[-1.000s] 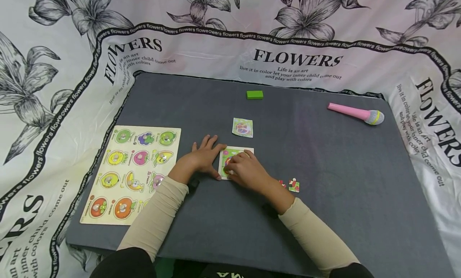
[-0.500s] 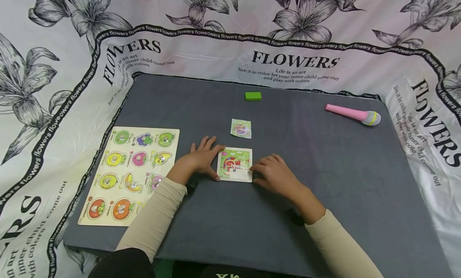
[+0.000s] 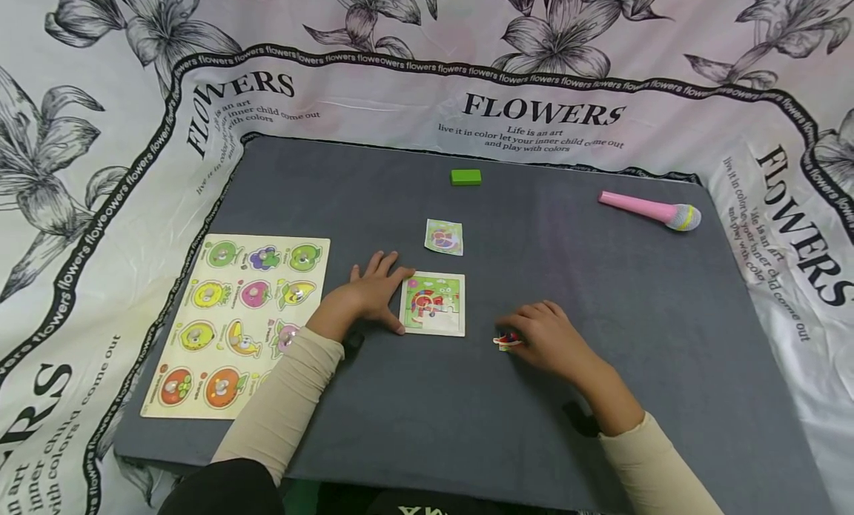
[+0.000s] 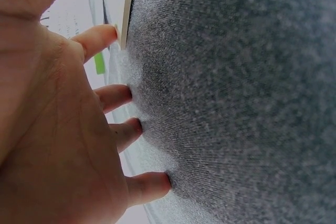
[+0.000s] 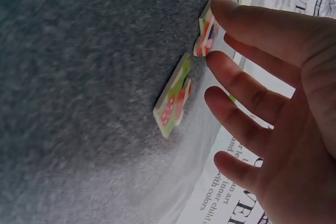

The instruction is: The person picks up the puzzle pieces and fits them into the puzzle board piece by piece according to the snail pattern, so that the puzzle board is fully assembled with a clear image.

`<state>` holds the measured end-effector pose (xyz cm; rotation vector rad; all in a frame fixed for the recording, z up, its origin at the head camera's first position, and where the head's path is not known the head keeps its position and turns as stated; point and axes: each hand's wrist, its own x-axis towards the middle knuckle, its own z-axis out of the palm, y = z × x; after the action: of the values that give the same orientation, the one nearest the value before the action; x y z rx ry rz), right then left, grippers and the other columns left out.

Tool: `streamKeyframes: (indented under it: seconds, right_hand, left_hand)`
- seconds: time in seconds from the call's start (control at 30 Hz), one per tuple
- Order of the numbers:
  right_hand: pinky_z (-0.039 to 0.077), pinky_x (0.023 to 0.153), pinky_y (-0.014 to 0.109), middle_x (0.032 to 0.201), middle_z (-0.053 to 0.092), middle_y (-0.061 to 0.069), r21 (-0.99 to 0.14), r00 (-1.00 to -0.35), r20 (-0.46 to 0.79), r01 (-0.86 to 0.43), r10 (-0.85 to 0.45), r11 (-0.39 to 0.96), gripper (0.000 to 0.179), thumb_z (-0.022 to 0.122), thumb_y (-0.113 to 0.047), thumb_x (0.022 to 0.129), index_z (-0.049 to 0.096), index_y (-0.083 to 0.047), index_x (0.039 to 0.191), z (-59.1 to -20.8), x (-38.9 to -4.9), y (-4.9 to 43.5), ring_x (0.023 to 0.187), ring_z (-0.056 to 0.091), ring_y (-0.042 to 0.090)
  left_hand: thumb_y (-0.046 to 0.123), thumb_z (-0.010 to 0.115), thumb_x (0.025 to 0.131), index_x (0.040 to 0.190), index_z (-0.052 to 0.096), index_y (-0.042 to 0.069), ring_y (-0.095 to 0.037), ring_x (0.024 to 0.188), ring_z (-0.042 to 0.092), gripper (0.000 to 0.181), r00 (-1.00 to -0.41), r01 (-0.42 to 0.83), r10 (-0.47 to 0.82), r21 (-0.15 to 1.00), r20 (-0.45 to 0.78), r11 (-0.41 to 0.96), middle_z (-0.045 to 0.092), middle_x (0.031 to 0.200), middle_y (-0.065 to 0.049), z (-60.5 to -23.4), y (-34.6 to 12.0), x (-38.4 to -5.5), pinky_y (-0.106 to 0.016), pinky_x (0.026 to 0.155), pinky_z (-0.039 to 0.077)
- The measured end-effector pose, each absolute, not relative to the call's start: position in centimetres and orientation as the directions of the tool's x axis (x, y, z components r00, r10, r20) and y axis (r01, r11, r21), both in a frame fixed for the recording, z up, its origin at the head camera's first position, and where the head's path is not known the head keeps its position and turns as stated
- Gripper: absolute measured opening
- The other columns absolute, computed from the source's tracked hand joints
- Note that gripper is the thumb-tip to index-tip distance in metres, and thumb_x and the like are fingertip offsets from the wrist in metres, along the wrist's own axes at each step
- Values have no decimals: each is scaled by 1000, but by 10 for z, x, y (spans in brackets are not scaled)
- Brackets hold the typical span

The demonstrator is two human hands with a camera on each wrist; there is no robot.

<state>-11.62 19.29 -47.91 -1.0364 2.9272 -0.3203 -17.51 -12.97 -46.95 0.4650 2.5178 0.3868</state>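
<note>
A small square jigsaw board (image 3: pixel 445 323) lies mid-table with a partly filled picture and bare wood at its lower right. My left hand (image 3: pixel 370 293) has spread fingers; index fingertip and thumb touch the board's left edge. In the left wrist view the other fingertips of the left hand (image 4: pixel 63 129) rest on the cloth. To the board's right, my right hand (image 3: pixel 550 337) pinches a colourful puzzle piece (image 3: pixel 505 341) between thumb and index finger, low over the table. The right wrist view shows this piece (image 5: pixel 205 35) partly covered by the thumb, and more pieces (image 5: pixel 170 103) lying nearer.
A large fruit peg board (image 3: pixel 220 326) lies at the left, partly under the left sleeve. Beyond the jigsaw board sit a small picture card (image 3: pixel 443 237) and a green block (image 3: pixel 465 177). A pink toy microphone (image 3: pixel 650 210) lies at the far right.
My right hand has left the jigsaw board, moved right, and now pinches a loose puzzle piece. The board's picture is uncovered. My left hand has stayed at the board's left edge.
</note>
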Motion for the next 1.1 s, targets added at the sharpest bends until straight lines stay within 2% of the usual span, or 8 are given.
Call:
streamKeyframes:
  seconds: [0.3, 0.6, 0.83, 1.1]
  right_hand:
    - [41, 93, 52, 100, 69, 5, -213, -768, 48, -633, -639, 744, 38, 84, -11, 73, 72, -12, 110, -484, -114, 196, 96, 62, 27]
    - [39, 96, 51, 97, 68, 1, -221, -756, 85, -649, -649, 728, 34, 84, -13, 75, 73, -15, 107, -480, -117, 192, 94, 60, 23]
    - [36, 100, 54, 97, 68, 1, -211, -728, 127, -684, -674, 699, 31, 83, -17, 77, 74, -16, 106, -473, -126, 165, 96, 59, 23]
    - [38, 99, 52, 98, 69, -1, -167, -665, 182, -747, -724, 644, 23, 82, -20, 78, 75, -16, 100, -478, -138, 126, 98, 60, 23]
  left_hand:
    - [47, 86, 68, 155, 23, 26, -35, 149, -11, 110, -792, 244, 399, 360, -463, 901, -4, 163, -12, -470, -131, -176, -67, 112, 4]
    - [47, 87, 67, 154, 24, 26, -35, 149, -10, 110, -794, 244, 404, 369, -454, 897, -3, 163, -13, -470, -130, -175, -68, 112, 5]
    - [46, 87, 67, 154, 25, 25, -35, 149, -10, 109, -797, 246, 406, 374, -447, 894, -3, 163, -13, -471, -131, -175, -68, 112, 5]
    - [48, 87, 67, 154, 25, 26, -35, 149, -9, 109, -801, 255, 403, 358, -442, 898, -3, 163, -13, -474, -130, -176, -68, 111, 6]
